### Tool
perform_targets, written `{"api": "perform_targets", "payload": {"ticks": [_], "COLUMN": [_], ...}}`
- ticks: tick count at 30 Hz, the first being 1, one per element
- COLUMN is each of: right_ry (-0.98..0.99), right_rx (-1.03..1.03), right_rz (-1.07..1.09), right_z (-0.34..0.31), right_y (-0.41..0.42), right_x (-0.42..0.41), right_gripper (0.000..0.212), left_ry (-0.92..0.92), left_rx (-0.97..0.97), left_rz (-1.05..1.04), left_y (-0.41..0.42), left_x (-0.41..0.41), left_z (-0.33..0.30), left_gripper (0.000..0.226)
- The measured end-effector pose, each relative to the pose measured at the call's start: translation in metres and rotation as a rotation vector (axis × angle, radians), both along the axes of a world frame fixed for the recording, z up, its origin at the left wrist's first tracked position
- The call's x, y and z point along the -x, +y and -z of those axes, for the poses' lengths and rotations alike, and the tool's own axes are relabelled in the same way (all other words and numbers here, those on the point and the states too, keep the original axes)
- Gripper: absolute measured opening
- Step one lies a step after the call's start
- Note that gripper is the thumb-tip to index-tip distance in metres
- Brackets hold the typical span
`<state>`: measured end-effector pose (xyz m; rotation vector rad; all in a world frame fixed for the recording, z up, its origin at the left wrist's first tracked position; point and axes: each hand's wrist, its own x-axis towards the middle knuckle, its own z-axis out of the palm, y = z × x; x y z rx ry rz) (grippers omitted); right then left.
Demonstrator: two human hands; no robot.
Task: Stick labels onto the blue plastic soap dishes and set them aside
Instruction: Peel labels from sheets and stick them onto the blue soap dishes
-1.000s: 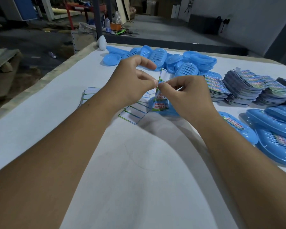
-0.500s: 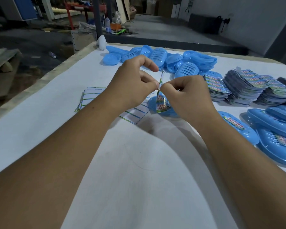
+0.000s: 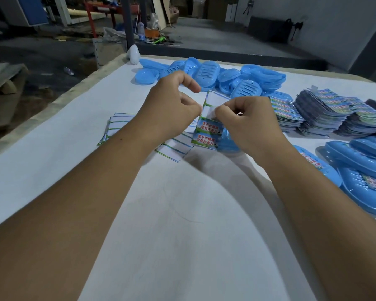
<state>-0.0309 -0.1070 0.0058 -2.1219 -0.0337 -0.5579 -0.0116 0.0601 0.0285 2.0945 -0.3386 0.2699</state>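
- Grip: the left hand (image 3: 172, 109) and the right hand (image 3: 245, 118) both pinch a label sheet (image 3: 207, 127), held above the white surface (image 3: 52, 148).
- Half a second ago the sheet stood edge-on; now its printed face and blank upper part show.
- A blue soap dish (image 3: 228, 142) lies mostly hidden under the right hand.
- Glossy oval dishes (image 3: 206, 73) are heaped behind; stacked label sheets (image 3: 326, 109) sit to the right.

Factory floor: stacked label sheets (image 3: 326, 109)
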Motion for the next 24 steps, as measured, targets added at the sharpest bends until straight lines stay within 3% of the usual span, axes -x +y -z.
{"api": "perform_targets", "payload": {"ticks": [17,24], "right_ry": [0.023,0.056], "right_rx": [-0.152,-0.187], "right_rz": [-0.033,0.034], "right_z": [0.0,-0.001], "right_y": [-0.005,-0.009], "right_x": [-0.001,-0.004], "right_gripper": [0.038,0.046], "left_ry": [0.149,0.093], "left_rx": [0.093,-0.074], "left_rz": [-0.205,-0.274], "left_y": [0.006,0.011], "left_x": [-0.008,-0.014], "left_z": [0.001,0.003], "left_gripper": [0.021,0.019]}}
